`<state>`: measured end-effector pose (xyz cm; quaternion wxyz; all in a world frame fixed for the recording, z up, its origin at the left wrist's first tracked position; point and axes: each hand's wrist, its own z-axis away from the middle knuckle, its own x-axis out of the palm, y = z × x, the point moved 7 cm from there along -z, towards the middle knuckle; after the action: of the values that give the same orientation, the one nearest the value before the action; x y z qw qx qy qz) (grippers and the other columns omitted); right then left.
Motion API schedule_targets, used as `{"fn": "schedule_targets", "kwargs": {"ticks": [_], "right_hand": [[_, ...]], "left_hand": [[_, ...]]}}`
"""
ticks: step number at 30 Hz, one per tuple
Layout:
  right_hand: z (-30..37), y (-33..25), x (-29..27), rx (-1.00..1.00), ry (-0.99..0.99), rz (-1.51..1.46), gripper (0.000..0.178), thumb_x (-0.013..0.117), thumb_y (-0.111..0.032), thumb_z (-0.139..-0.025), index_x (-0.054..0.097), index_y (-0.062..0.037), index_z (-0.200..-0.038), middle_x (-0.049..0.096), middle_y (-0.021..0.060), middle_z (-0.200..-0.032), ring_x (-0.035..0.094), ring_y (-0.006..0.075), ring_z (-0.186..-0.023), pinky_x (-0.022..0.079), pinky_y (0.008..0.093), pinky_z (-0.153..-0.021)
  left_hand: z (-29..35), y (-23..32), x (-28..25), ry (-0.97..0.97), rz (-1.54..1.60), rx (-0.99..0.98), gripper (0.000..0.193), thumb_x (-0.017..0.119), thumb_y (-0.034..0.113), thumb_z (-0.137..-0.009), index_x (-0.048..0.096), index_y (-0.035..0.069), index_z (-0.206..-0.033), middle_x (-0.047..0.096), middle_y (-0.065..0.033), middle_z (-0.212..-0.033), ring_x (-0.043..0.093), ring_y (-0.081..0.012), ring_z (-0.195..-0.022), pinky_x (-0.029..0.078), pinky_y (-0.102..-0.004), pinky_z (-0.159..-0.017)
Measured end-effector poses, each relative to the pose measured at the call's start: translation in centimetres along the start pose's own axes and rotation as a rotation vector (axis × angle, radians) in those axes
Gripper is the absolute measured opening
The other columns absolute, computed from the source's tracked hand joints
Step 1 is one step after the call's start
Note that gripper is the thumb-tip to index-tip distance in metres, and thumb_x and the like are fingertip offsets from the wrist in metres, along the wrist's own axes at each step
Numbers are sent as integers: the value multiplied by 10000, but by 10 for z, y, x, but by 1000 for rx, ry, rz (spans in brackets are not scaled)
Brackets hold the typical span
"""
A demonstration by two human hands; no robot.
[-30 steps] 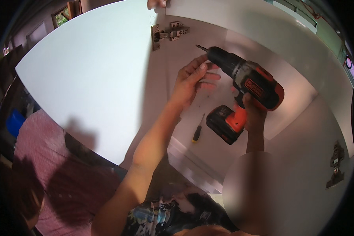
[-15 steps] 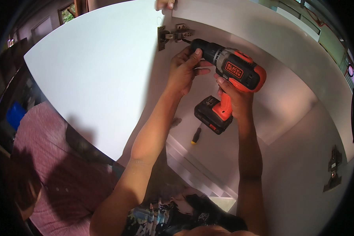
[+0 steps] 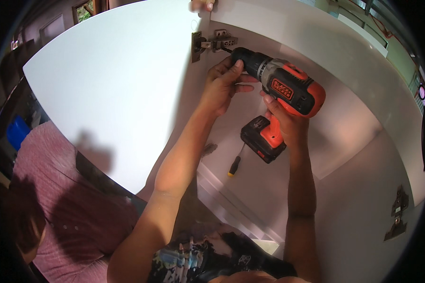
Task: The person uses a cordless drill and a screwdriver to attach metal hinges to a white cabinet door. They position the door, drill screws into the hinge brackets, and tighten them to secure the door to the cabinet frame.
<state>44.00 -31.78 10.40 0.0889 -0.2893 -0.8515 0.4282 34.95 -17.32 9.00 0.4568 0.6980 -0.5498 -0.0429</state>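
My right hand (image 3: 289, 118) grips the handle of an orange and black cordless drill (image 3: 293, 87). Up at the front, my left hand (image 3: 224, 85) steadies the black chuck, its thumb and forefinger pressed to it and the other fingers partly stretched out. The drill's bit points at a metal cabinet hinge (image 3: 218, 44), which joins a white door panel (image 3: 113, 80) to the white cabinet (image 3: 344, 165). Whether the bit sits in a screw is too small to tell.
A screwdriver (image 3: 234, 166) with a black and yellow handle lies inside the cabinet below the drill. Another hinge (image 3: 396, 213) is on the right-hand wall. Someone else's hand (image 3: 203, 5) rests at the top corner. A person in a reddish shirt (image 3: 75, 207) is at the left.
The drill's rear and battery have swung slightly to the right and down with my right hand. My left hand stays at the chuck. The view has shifted a little.
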Motion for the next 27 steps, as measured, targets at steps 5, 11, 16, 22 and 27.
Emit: {"fn": "schedule_targets", "kwargs": {"ticks": [5, 11, 16, 22, 27], "right_hand": [[-1, -4, 2, -149, -73, 124, 241, 705, -167, -852, 599, -33, -1022, 622, 26, -807, 568, 92, -620, 490, 257, -547], [-6, 6, 2, 139, -40, -194, 249, 689, -186, -868, 596, -38, -1045, 642, 44, -848, 538, 89, -604, 468, 245, -531], [-6, -1, 7, 98, -44, -189, 232, 682, -167, -872, 592, -27, -1034, 641, 48, -851, 530, 90, -584, 461, 248, -510], [-7, 10, 3, 132, -71, -259, 262, 676, -135, -872, 567, -43, -1091, 631, 72, -885, 534, 91, -637, 463, 237, -538], [-7, -1, 6, 61, -74, -145, 200, 691, -138, -861, 592, -35, -1001, 620, 42, -806, 530, 93, -594, 456, 250, -521]], "left_hand": [[6, 1, -13, -15, 7, 5, 446, 500, 361, -978, 500, 0, -1241, 631, -106, -1075, 647, -208, -905, 551, -315, -720], [8, -10, -22, -12, 78, -23, 554, 462, 434, -975, 421, 22, -1343, 595, -115, -1128, 632, -232, -945, 541, -321, -747], [4, -12, -23, 90, 140, 15, 553, 489, 376, -976, 390, 5, -1374, 577, -138, -1159, 630, -216, -914, 548, -302, -699], [-7, -17, -23, 310, 221, 130, 408, 489, 307, -988, 480, 57, -1311, 588, -89, -1129, 600, -204, -941, 520, -358, -767], [-18, -20, -21, 473, 435, 195, 260, 535, 251, -969, 572, 52, -1133, 624, -48, -990, 605, -155, -826, 526, -332, -745]]}}
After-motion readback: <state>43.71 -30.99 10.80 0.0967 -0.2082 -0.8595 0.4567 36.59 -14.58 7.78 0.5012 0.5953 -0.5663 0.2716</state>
